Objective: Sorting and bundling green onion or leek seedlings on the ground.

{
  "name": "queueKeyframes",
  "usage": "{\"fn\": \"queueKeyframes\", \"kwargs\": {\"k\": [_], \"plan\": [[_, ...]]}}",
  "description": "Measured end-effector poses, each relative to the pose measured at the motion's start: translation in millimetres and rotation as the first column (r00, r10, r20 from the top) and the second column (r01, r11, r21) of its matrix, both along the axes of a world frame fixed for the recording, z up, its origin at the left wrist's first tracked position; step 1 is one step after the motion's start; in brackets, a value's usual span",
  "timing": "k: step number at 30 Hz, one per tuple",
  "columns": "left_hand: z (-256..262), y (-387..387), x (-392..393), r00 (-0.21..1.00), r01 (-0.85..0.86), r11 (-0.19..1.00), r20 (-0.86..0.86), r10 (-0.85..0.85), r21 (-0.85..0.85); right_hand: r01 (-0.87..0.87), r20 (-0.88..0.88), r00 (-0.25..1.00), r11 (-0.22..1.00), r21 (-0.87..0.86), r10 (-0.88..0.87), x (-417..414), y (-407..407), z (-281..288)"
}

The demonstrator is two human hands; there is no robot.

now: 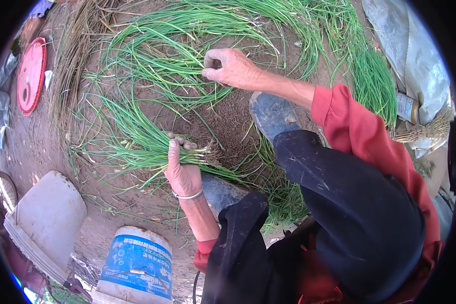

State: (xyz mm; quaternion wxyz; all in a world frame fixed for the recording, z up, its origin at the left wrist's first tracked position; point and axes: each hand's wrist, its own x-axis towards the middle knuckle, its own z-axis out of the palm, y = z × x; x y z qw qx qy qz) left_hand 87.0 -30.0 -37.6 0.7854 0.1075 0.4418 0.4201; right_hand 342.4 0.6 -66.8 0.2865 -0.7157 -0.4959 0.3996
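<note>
My left hand [182, 167], with a bracelet at its wrist, is closed around a bunch of green onions [140, 133]. The white root ends of the bunch point right, and the long green leaves spread to the left. Above and to the right, my right hand [228, 68] has its thumb and forefinger curled towards each other over loose green onions [167, 64] on the soil. Whether a stalk is pinched between those fingertips cannot be told. More green onions lie in a wide arc beyond both hands, and others lie between and beside my shoes.
Dry straw [70, 57] lies at the upper left beside a red plastic lid [32, 76]. Two upturned buckets, one white [47, 224] and one blue and white [136, 262], stand at the lower left. A plastic sheet [410, 49] and a jar [406, 108] are at the right.
</note>
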Motion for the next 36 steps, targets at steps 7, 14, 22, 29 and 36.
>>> {"fn": "queueKeyframes", "kwargs": {"k": [7, 14, 22, 29, 36], "plan": [[6.4, -3.1, 22.0, 0.984, 0.064, 0.997, -0.166, -0.057, 0.035, -0.469, -0.009, 0.872, 0.840, 0.271, 0.490, -63.4, -42.8, 44.0], [0.2, -4.5, 5.5, 0.992, 0.026, 1.000, -0.123, -0.024, 0.010, -0.261, 0.507, 0.853, 0.942, 0.209, 0.124, -22.0, -10.9, -4.7], [0.7, -6.4, 3.7, 0.994, 0.016, 1.000, -0.105, -0.016, -0.003, -0.057, 0.217, 0.973, 0.993, -0.105, 0.078, 2.1, -15.1, 5.3], [3.2, -6.4, 6.0, 0.994, 0.016, 1.000, -0.105, -0.018, -0.020, -0.077, -0.223, 0.973, 0.992, -0.096, 0.054, 18.2, -29.2, 20.9], [-4.5, -10.5, 11.3, 0.992, 0.042, 0.999, -0.117, -0.040, 0.011, 0.008, -0.263, 0.965, 1.000, -0.005, -0.009, 6.5, -43.6, 27.5]]}}
